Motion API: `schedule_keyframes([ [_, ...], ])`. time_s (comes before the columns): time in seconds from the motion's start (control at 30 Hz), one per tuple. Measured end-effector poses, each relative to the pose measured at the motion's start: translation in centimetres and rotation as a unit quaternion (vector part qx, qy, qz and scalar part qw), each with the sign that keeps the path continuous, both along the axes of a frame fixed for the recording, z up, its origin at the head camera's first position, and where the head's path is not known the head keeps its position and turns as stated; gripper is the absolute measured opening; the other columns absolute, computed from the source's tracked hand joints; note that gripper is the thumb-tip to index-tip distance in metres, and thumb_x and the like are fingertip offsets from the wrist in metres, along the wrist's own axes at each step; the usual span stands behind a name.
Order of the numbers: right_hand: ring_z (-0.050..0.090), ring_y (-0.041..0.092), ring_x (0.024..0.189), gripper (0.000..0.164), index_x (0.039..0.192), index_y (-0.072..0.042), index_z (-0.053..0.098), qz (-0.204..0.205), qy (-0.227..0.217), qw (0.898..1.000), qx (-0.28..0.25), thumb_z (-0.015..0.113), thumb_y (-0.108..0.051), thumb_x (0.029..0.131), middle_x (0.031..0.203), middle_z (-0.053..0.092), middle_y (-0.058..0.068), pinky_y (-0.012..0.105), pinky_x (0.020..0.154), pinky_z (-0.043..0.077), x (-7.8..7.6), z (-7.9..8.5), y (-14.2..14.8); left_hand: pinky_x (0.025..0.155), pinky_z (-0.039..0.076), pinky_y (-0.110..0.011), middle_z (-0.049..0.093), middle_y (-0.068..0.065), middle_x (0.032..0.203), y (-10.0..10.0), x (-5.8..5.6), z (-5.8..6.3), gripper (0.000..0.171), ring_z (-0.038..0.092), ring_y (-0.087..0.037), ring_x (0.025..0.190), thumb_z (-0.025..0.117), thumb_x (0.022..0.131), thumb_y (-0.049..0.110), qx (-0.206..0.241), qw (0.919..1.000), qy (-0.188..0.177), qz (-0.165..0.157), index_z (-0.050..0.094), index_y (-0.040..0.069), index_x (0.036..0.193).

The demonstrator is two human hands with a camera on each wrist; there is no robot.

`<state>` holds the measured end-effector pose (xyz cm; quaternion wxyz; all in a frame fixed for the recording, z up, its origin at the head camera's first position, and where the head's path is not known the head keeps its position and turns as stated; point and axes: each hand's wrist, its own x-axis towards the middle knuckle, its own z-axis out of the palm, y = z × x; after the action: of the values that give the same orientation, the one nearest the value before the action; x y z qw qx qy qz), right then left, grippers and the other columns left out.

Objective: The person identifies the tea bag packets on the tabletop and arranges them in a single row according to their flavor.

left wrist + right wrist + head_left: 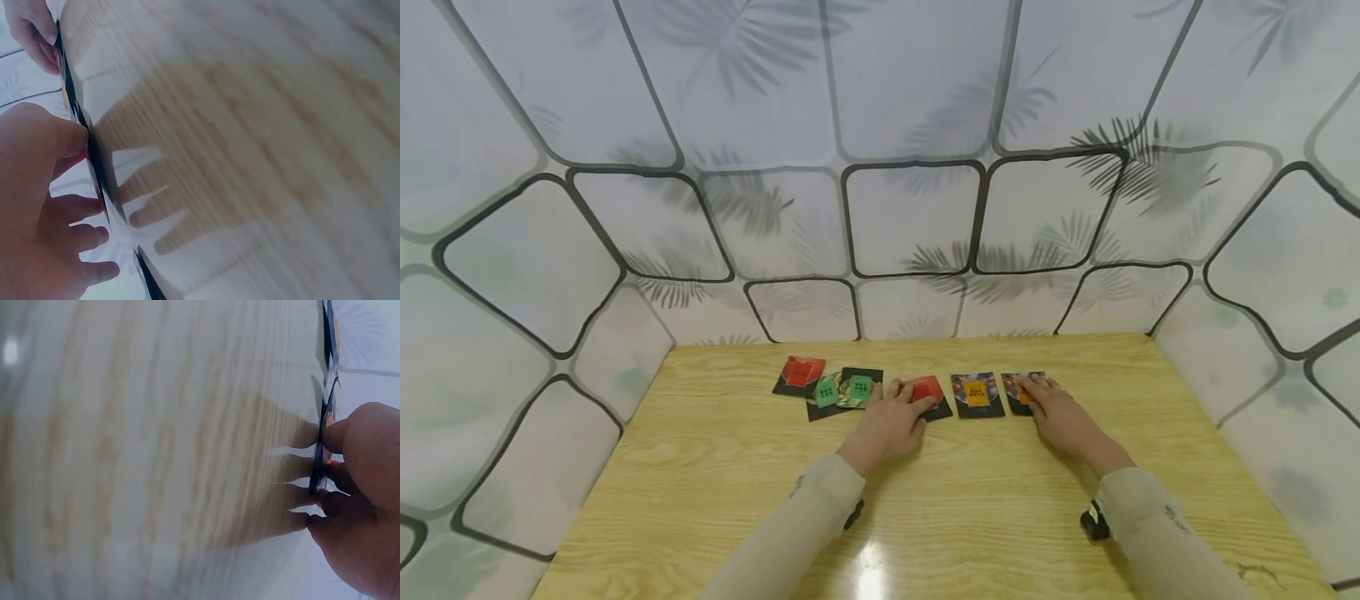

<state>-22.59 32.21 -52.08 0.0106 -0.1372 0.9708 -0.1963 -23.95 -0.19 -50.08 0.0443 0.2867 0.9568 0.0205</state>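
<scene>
Several small flat dark packets with coloured labels lie in a row on the wooden table. In the head view my left hand (pixel 891 423) rests with spread fingers on a red-labelled packet (pixel 928 392), partly covering it. Two overlapping green-labelled packets (pixel 859 388) lie just left of those fingers. My right hand (pixel 1066 418) touches the orange-labelled packet (pixel 1013 396) at the row's right end, hiding its right side. In the right wrist view the thumb and a finger meet that packet (pixel 322 447), while other fingertips reach the table beside it.
Another orange-labelled packet (pixel 976 395) lies between the hands, and a red-labelled one (pixel 800 375) is at the far left. The pale wood table (pixel 970 517) ends at patterned white walls (pixel 910 304) behind and at both sides. A small black device (pixel 1094 522) is at the right wrist.
</scene>
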Motion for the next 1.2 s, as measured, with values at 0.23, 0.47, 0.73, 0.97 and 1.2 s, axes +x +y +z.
schedule_keyframes([
  [0.23,0.030,0.060,0.150,0.050,0.159,0.003,0.040,-0.004,-0.004,1.000,-0.004,0.044,-0.007,0.111,0.163,0.033,0.038,0.074,0.118,0.031,0.2,0.0,-0.1,0.125,0.033,-0.063,0.034,-0.012,0.172,0.3,-0.2,-0.2,0.050,0.033,-0.035,0.159,0.042,0.113,0.032,0.005,0.9997,-0.024,-0.010,0.042,0.034,0.163],
  [0.47,0.030,0.060,0.150,0.050,0.159,0.004,0.040,-0.001,-0.003,1.000,-0.005,0.044,-0.006,0.111,0.162,0.033,0.038,0.074,0.119,0.030,0.3,0.1,0.0,0.126,0.032,-0.062,0.031,-0.012,0.173,0.3,-0.7,-0.4,0.051,0.032,-0.033,0.160,0.041,0.113,0.030,0.019,0.9987,-0.044,-0.019,0.040,0.030,0.164],
  [0.73,0.031,0.061,0.149,0.049,0.159,0.003,0.042,-0.002,-0.001,1.000,-0.006,0.046,-0.006,0.110,0.162,0.034,0.038,0.074,0.119,0.030,0.5,0.4,-0.2,0.127,0.031,-0.062,0.029,-0.013,0.174,0.2,-1.1,-0.3,0.052,0.029,-0.033,0.161,0.039,0.113,0.026,0.036,0.9969,-0.066,-0.025,0.039,0.028,0.165],
  [0.97,0.032,0.061,0.149,0.049,0.158,0.004,0.041,-0.002,-0.006,1.000,-0.003,0.046,-0.006,0.111,0.162,0.035,0.038,0.073,0.119,0.031,0.4,0.5,-0.2,0.126,0.032,-0.062,0.031,-0.014,0.173,0.2,-1.1,-0.1,0.052,0.030,-0.033,0.161,0.040,0.112,0.025,0.047,0.9962,-0.068,-0.027,0.041,0.027,0.164],
  [1.2,0.032,0.062,0.147,0.049,0.158,0.006,0.041,-0.002,-0.001,1.000,-0.005,0.046,-0.005,0.110,0.161,0.035,0.039,0.074,0.118,0.031,0.3,0.3,0.0,0.126,0.031,-0.062,0.031,-0.014,0.173,0.0,-1.3,-0.2,0.052,0.030,-0.034,0.161,0.039,0.112,0.027,0.060,0.9954,-0.069,-0.028,0.040,0.026,0.164],
])
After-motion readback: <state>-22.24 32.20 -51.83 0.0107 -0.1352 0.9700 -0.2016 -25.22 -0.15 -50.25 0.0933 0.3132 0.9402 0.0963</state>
